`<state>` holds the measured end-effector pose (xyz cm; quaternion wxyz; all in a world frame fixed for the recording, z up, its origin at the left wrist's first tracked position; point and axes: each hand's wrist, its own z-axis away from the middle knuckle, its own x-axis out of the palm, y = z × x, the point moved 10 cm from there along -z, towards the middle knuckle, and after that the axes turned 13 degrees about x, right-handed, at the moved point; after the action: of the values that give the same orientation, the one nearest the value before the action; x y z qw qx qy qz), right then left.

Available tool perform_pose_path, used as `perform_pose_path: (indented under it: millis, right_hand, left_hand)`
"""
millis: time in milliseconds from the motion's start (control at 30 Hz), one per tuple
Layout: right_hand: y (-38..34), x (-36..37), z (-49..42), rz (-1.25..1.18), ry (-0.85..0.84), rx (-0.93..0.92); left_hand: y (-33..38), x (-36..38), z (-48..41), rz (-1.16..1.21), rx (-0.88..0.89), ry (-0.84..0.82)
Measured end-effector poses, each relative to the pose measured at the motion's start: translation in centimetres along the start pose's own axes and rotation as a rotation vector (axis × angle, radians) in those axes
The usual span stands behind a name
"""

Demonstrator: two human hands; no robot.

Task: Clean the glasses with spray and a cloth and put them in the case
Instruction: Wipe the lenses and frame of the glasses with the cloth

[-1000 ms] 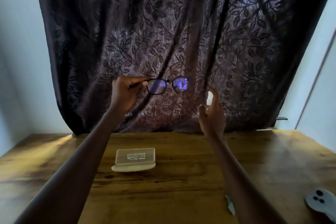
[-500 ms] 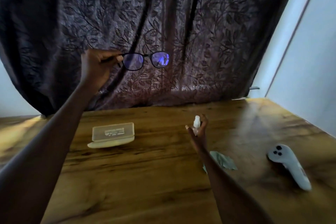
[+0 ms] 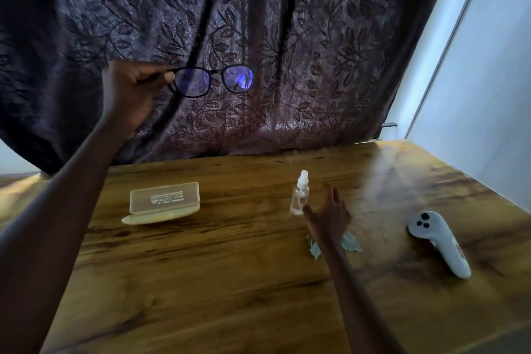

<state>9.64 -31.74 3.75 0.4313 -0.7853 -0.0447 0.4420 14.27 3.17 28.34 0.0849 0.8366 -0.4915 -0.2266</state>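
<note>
wooden table (image 3: 230,282), white controller (image 3: 439,243), dark leaf-patterned curtain (image 3: 316,37)

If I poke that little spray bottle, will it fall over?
Probably, yes. The spray bottle stands tall and narrow, so it likely tips easily. It looks small and clear, so probably light. Its round body might roll on the table.

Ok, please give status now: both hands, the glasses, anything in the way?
Left hand holds glasses raised. Right hand empty, beside upright spray bottle, above cloth. Case open, nothing blocking it.

cloth (image 3: 352,243) half hidden, case (image 3: 163,200) print unreadable
</note>
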Motion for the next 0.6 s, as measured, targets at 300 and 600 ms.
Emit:
perform_pose_path:
  millis: [300, 600]
  right_hand:
    - [4.7, 1.5, 4.1, 0.251, -0.327, -0.099]
    - [-3.1, -2.2, 4.3, -0.076, -0.063, -0.288]
  left_hand:
    - [0.2, -0.2, 0.1, -0.03, 0.025, 0.02]
    - [0.1, -0.9, -0.2, -0.038, 0.011, 0.036]
